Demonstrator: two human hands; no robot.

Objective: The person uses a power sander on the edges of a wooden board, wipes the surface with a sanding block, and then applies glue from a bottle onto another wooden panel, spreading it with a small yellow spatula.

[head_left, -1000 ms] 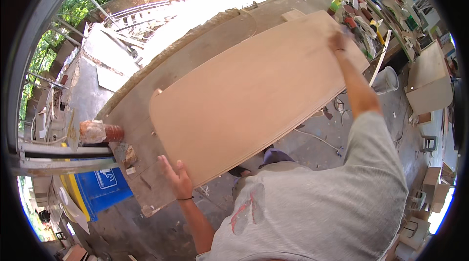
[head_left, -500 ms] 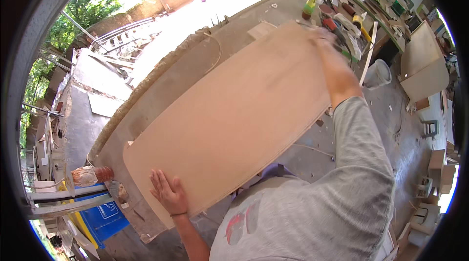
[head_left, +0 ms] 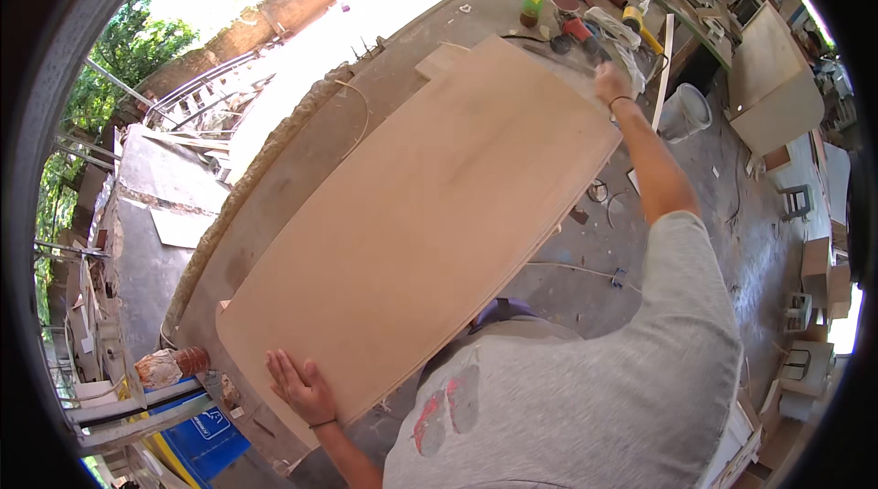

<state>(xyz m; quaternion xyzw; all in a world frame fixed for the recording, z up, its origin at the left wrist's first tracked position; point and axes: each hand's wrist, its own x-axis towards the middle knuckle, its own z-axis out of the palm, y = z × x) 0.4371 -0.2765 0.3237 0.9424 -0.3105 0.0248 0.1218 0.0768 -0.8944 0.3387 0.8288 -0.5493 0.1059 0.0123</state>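
Board (head_left: 412, 224), tan, flat, faintly smudged

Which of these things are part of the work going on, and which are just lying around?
Part of the work:
- broad wooden panel, under the left hand
- bench beneath it
- perhaps the red-and-black tool, close to the right hand; grip unclear

Apparently just lying around:
- green bottle
- clear bucket
- blue bin
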